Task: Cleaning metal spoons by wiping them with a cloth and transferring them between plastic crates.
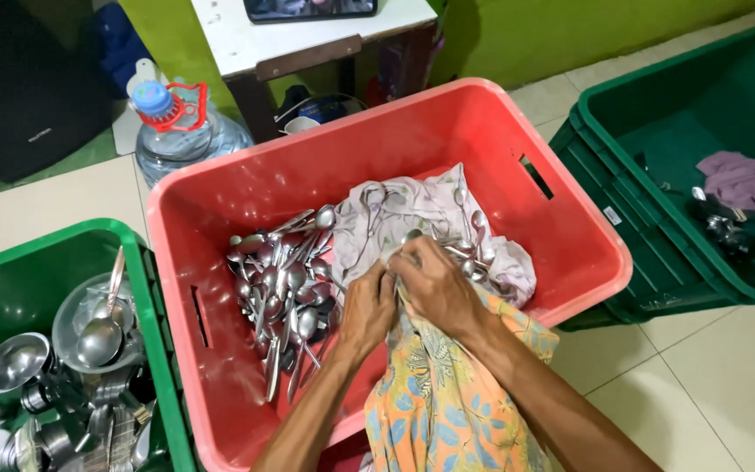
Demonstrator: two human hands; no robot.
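— How are the hands set?

— Both reach down into the red crate [561,236] from its near edge. The left hand [367,310] and the right hand [434,284] sit knuckle to knuckle over the middle of the crate, fingers curled and pinching folds of a pale printed cloth [412,214]. The fingertips are tucked under, so I cannot tell whether they also grip a spoon.

— Where does that cloth lie?

— Bunched against the crate's far right side, with a few spoons [474,232] lying on it. A second, orange leaf-patterned cloth [434,402] hangs over the near rim below the right forearm.

— And the rest of the crate?

— A heap of metal spoons [281,288] left of the hands, towards the left wall.

— The other crates?

— The green crate [146,288] by the left holds metal ladles and cups [89,336]. The dark green crate [657,201] on the right holds a purple rag [740,181] in its far right corner.
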